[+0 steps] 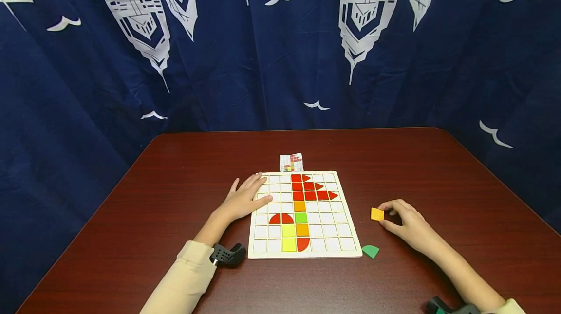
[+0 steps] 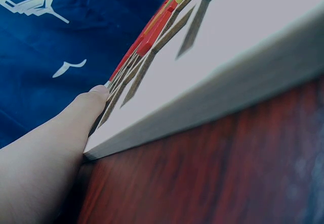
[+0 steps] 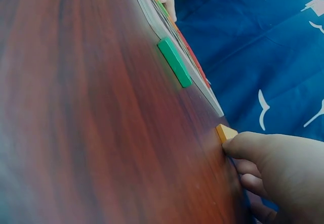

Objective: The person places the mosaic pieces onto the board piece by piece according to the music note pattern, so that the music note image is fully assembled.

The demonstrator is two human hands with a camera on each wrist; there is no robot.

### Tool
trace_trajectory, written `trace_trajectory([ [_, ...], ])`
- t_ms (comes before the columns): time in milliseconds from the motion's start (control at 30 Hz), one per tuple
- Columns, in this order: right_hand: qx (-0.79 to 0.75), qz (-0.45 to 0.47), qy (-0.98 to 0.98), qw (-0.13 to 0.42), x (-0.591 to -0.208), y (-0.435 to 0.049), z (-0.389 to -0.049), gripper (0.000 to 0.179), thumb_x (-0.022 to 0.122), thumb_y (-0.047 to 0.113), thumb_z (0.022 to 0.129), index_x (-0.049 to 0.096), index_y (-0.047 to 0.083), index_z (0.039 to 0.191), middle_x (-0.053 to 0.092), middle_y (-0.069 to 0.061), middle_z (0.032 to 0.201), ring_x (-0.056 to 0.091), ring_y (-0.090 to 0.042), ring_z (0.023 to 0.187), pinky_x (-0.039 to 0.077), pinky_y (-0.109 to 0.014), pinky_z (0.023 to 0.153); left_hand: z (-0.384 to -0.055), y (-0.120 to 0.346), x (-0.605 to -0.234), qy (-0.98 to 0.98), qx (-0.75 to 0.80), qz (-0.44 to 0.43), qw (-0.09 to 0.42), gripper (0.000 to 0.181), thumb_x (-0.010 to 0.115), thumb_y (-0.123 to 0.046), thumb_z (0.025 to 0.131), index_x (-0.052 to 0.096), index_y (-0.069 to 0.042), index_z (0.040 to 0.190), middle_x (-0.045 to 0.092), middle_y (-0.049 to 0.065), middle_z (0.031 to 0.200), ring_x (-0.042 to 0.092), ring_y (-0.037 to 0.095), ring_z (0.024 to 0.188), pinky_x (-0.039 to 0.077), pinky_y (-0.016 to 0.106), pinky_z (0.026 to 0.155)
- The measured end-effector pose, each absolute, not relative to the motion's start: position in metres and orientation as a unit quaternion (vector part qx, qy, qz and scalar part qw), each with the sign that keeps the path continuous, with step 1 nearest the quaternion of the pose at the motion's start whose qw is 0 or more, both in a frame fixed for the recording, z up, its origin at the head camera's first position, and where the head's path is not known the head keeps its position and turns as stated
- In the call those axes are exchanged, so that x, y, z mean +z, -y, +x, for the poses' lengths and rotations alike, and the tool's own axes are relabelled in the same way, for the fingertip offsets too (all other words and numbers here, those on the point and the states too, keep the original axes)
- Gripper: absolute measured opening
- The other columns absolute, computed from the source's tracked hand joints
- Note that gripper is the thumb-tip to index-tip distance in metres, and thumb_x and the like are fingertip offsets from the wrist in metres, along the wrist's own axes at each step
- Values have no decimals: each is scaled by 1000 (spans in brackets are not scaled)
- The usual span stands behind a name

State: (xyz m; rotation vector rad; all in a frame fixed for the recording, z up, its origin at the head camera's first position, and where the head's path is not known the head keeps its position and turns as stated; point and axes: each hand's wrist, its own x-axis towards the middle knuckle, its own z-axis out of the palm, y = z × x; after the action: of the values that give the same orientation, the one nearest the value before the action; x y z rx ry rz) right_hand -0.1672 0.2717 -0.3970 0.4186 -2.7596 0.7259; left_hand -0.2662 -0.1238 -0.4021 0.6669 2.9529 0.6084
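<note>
A white grid board (image 1: 328, 231) lies on the table, with red, orange, green and yellow pieces set in some of its squares. My left hand (image 1: 243, 199) rests on the board's left edge, fingers spread and fairly straight. In the left wrist view, the thumb (image 2: 96, 95) touches the board's rim (image 2: 202, 105). Right of the board, my right hand (image 1: 409, 224) pinches an orange-yellow square block (image 1: 377, 214) between thumb and fingers; the right wrist view shows that block (image 3: 226, 133) at the thumb tip. A green quarter-circle block (image 1: 370, 251) lies beside the board's lower right corner.
A small printed card (image 1: 291, 162) with a coloured pattern lies at the board's far edge. The brown table (image 1: 131, 221) extends around the board. Behind it hangs a dark blue cloth (image 1: 271, 61) with white prints.
</note>
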Motion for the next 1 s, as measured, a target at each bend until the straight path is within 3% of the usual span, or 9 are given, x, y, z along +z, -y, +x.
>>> trace_trajectory([
  [133, 271, 142, 944, 123, -396, -271, -167, 25, 69, 9, 78, 56, 9, 100, 58, -2, 95, 50, -7, 82, 45, -22, 70, -267, 123, -403, -957, 195, 215, 26, 69, 43, -58, 88, 27, -21, 144, 16, 0, 153, 15, 19, 142, -2, 53, 112],
  [533, 290, 128, 943, 104, -396, -269, -167, 17, 64, 5, 81, 52, 14, 89, 57, 2, 82, 46, 4, 74, 41, -19, 64, -268, 123, -404, -956, 195, 217, 25, 69, 43, -58, 88, 27, -21, 144, 16, 1, 153, 15, 20, 142, -2, 54, 112],
  [1000, 318, 139, 931, 116, -402, -262, -168, 19, 62, 6, 84, 57, 10, 101, 61, 0, 84, 48, 4, 69, 44, -18, 61, -270, 123, -406, -958, 186, 216, 23, 69, 42, -59, 88, 27, -22, 144, 16, 0, 153, 14, 18, 142, -1, 54, 112],
])
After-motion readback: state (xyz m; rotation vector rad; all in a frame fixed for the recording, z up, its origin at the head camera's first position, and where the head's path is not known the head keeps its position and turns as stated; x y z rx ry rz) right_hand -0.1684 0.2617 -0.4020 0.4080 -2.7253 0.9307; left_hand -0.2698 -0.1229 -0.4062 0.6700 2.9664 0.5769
